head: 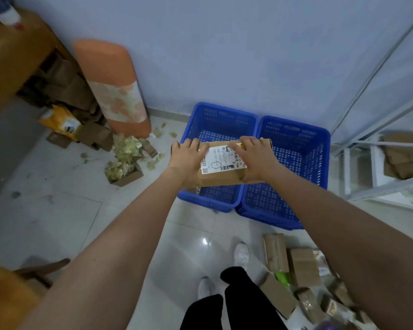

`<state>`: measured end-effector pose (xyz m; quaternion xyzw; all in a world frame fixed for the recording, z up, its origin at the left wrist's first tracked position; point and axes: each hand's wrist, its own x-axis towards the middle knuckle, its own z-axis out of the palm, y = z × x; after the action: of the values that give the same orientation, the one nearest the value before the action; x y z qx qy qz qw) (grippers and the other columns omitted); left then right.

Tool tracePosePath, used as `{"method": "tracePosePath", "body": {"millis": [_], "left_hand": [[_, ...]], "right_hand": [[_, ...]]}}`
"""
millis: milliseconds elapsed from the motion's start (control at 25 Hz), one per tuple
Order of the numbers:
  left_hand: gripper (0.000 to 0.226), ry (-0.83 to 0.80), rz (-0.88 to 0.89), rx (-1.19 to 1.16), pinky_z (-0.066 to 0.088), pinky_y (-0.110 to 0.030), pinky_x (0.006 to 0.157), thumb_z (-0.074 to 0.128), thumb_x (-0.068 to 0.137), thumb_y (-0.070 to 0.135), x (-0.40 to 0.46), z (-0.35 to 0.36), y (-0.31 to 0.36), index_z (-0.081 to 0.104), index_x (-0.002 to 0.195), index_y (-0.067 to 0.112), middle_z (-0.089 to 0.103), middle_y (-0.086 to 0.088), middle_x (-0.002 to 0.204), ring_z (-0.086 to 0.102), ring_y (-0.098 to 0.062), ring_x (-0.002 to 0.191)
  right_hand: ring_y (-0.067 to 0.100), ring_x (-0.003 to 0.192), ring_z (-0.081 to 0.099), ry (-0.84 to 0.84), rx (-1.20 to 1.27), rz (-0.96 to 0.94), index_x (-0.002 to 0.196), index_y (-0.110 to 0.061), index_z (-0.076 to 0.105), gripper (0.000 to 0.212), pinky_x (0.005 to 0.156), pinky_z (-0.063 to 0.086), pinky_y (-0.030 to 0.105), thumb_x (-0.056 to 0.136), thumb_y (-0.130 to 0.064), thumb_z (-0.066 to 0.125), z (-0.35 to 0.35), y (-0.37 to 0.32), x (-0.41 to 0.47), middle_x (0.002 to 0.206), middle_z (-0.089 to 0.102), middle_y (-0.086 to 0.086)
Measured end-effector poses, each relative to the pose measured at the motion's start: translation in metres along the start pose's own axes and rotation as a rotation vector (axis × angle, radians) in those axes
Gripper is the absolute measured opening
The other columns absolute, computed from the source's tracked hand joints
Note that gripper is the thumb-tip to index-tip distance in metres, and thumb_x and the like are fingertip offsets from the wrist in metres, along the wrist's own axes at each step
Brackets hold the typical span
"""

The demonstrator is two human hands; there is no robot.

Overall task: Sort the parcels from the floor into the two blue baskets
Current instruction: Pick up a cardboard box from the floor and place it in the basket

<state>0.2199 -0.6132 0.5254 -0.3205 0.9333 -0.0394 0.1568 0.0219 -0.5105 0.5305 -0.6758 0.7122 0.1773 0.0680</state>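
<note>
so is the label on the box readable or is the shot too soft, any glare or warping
Head view: the label on the parcel shows a barcode, but its print is too soft to read; a glare spot sits on the floor tile; wide-angle bending curves the shelf frame; corners blur.

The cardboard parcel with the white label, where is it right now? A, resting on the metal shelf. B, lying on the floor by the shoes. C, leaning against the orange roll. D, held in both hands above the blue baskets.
D: the cardboard parcel is gripped by the left hand and right hand over the left blue basket, next to the right blue basket.
</note>
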Motion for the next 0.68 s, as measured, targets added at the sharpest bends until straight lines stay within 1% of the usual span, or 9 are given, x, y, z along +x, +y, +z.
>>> {"method": "tracePosePath", "body": {"millis": [80,200,280,400,480,560,680], "left_hand": [[0.112,-0.008,-0.016,-0.018,0.034,-0.049,0.094,0.065,0.049,0.073,0.021,0.003,0.001,0.024,0.14,0.023,0.042,-0.005,0.124,0.043,-0.027,0.111],[0.111,-0.032,-0.062,-0.067,0.031,-0.05,0.1,0.065,0.051,0.073,0.064,0.016,0.009,0.024,0.14,0.022,0.041,-0.005,0.127,0.042,-0.028,0.114],[0.11,-0.044,-0.094,-0.119,0.031,-0.05,0.103,0.063,0.051,0.075,0.099,0.031,0.017,0.025,0.139,0.021,0.04,-0.007,0.129,0.041,-0.03,0.116],[0.108,-0.055,-0.14,-0.169,0.032,-0.05,0.101,0.055,0.05,0.079,0.13,0.062,0.035,0.029,0.135,0.017,0.042,-0.01,0.126,0.043,-0.032,0.113],[0.107,-0.049,-0.198,-0.184,0.033,-0.05,0.098,0.052,0.052,0.083,0.152,0.091,0.046,0.031,0.133,0.017,0.044,-0.01,0.124,0.044,-0.031,0.11],[0.106,-0.038,-0.279,-0.217,0.034,-0.049,0.093,0.052,0.052,0.085,0.171,0.125,0.055,0.035,0.13,0.016,0.046,-0.012,0.12,0.047,-0.031,0.105],[0.106,-0.025,-0.407,-0.276,0.036,-0.048,0.091,0.064,0.048,0.08,0.194,0.183,0.064,0.039,0.128,0.013,0.048,-0.014,0.116,0.048,-0.033,0.103]], "right_hand": [[0.029,0.138,0.032,0.005,0.001,-0.021,0.151,-0.032,0.015,0.112,0.106,0.032,0.049,0.062,-0.066,0.073,0.007,0.015,0.021,0.151,0.031,0.009],[0.029,0.137,0.034,-0.004,-0.026,-0.062,0.151,-0.031,0.014,0.113,0.104,0.033,0.049,0.062,-0.063,0.075,0.025,0.044,0.065,0.151,0.03,0.009],[0.029,0.137,0.033,-0.027,-0.055,-0.081,0.15,-0.032,0.012,0.113,0.103,0.035,0.052,0.061,-0.063,0.075,0.045,0.066,0.098,0.152,0.029,0.01],[0.026,0.132,0.04,-0.056,-0.149,-0.126,0.147,-0.036,0.012,0.117,0.094,0.038,0.053,0.053,-0.069,0.074,0.073,0.087,0.138,0.147,0.038,0.006],[0.024,0.13,0.042,-0.093,-0.215,-0.175,0.148,-0.038,0.008,0.12,0.093,0.035,0.053,0.053,-0.07,0.073,0.092,0.096,0.17,0.144,0.041,0.004],[0.025,0.133,0.037,-0.11,-0.299,-0.225,0.151,-0.035,0.002,0.121,0.096,0.033,0.056,0.06,-0.063,0.076,0.111,0.095,0.199,0.147,0.036,0.005],[0.03,0.146,0.018,-0.14,-0.342,-0.249,0.154,-0.026,-0.003,0.112,0.11,0.025,0.058,0.077,-0.043,0.076,0.144,0.081,0.244,0.158,0.017,0.01]]}}
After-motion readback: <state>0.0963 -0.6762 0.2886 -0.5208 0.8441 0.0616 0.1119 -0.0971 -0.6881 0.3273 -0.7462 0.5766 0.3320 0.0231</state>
